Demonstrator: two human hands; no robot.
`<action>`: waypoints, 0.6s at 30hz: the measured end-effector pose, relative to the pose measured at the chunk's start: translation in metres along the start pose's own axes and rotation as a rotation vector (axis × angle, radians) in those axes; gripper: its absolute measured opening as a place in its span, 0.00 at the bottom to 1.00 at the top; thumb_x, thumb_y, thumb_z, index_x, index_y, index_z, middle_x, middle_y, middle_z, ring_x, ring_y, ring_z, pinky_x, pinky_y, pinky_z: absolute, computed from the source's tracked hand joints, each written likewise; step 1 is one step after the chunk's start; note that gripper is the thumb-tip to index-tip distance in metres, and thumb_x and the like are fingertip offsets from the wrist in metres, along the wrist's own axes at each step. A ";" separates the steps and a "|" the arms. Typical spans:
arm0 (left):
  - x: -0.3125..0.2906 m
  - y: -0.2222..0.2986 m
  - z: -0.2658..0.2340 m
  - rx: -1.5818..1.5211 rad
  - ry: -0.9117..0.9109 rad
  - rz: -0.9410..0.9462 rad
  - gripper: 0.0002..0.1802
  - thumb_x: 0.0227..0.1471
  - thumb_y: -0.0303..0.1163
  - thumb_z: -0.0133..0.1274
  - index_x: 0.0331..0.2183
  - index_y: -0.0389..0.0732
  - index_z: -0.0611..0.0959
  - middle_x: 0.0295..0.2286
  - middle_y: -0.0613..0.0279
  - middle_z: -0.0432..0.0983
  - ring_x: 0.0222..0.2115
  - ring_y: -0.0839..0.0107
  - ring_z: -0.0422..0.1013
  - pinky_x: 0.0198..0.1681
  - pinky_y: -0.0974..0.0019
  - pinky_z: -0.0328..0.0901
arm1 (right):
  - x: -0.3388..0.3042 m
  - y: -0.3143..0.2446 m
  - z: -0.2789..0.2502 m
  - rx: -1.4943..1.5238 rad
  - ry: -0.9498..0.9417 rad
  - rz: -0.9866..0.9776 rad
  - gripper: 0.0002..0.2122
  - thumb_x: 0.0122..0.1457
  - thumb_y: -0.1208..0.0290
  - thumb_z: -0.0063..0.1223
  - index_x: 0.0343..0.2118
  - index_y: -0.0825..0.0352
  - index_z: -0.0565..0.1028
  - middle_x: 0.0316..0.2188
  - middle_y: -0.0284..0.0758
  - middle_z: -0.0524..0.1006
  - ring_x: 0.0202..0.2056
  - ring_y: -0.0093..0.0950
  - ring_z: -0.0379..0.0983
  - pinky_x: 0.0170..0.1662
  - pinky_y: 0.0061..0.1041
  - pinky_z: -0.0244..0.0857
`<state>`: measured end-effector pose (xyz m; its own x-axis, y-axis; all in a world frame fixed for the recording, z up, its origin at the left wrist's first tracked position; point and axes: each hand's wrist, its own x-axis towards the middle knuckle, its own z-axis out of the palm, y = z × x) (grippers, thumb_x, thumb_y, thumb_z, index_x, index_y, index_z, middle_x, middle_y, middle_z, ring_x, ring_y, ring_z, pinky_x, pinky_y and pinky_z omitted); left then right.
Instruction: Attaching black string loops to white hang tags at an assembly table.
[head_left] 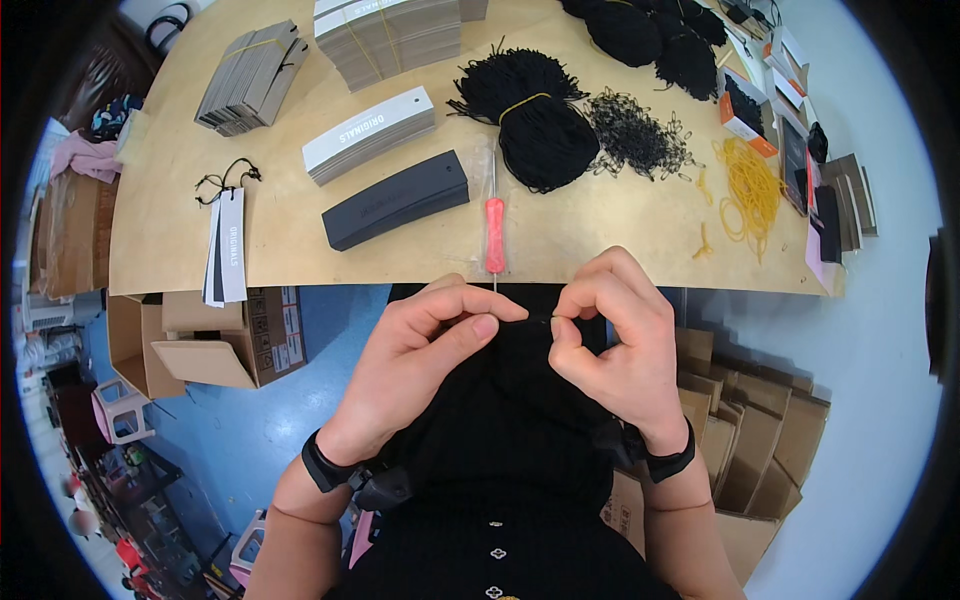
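Both hands are raised just off the table's front edge, fingertips close together. My left hand point(420, 345) is closed, thumb and index finger pinching at a small dark thing that barely shows against the black clothing. Opposite it, my right hand point(620, 335) is also closed in a pinch; what lies in its fingertips is too small to make out. Just beyond the left fingers lies a red-handled tool point(494, 235) with a thin metal shaft, pointing away from me. A stack of black tags point(395, 198) and a stack of white tags point(370, 135) rest behind my left hand.
Black cord bundles point(545, 130), a heap of small black pins point(640, 135) and yellow rubber bands point(750, 185) lie on the table point(400, 265). Tags strung on black cord point(230, 245) overhang the front edge. Cardboard boxes point(210, 340) stand below left; flattened cardboard point(750, 430) leans right.
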<state>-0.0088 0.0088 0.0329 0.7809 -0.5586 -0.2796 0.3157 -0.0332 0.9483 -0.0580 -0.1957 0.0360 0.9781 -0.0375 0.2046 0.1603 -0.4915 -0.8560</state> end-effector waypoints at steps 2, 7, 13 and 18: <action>-0.001 0.007 -0.001 0.020 0.012 -0.059 0.08 0.57 0.24 0.55 0.39 0.35 0.84 0.29 0.70 0.71 0.31 0.82 0.64 0.37 0.77 0.58 | -0.001 -0.001 -0.005 0.059 -0.037 0.042 0.07 0.44 0.84 0.57 0.26 0.67 0.72 0.27 0.33 0.69 0.27 0.25 0.69 0.32 0.22 0.64; -0.003 0.009 -0.022 0.449 0.072 0.108 0.04 0.55 0.23 0.57 0.34 0.35 0.83 0.28 0.67 0.73 0.28 0.81 0.65 0.33 0.77 0.59 | -0.012 0.010 -0.051 0.073 -0.232 0.181 0.07 0.47 0.84 0.58 0.26 0.68 0.71 0.29 0.32 0.70 0.26 0.20 0.68 0.32 0.19 0.63; -0.001 0.018 -0.005 0.506 0.008 0.283 0.04 0.52 0.22 0.59 0.32 0.37 0.81 0.25 0.65 0.69 0.21 0.77 0.64 0.24 0.74 0.58 | -0.015 -0.008 -0.020 0.867 -0.278 0.340 0.34 0.58 0.79 0.60 0.65 0.71 0.55 0.53 0.39 0.70 0.33 0.19 0.75 0.35 0.18 0.67; 0.010 0.022 -0.008 0.510 -0.011 0.309 0.05 0.52 0.23 0.59 0.33 0.37 0.80 0.26 0.63 0.69 0.23 0.74 0.66 0.26 0.70 0.61 | -0.006 -0.003 0.008 0.649 -0.253 0.457 0.07 0.65 0.73 0.52 0.40 0.71 0.74 0.28 0.31 0.77 0.27 0.15 0.73 0.29 0.14 0.66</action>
<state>0.0102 0.0088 0.0496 0.7888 -0.6143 0.0201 -0.2263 -0.2598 0.9388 -0.0634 -0.1871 0.0341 0.9532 0.1233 -0.2759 -0.2909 0.1266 -0.9483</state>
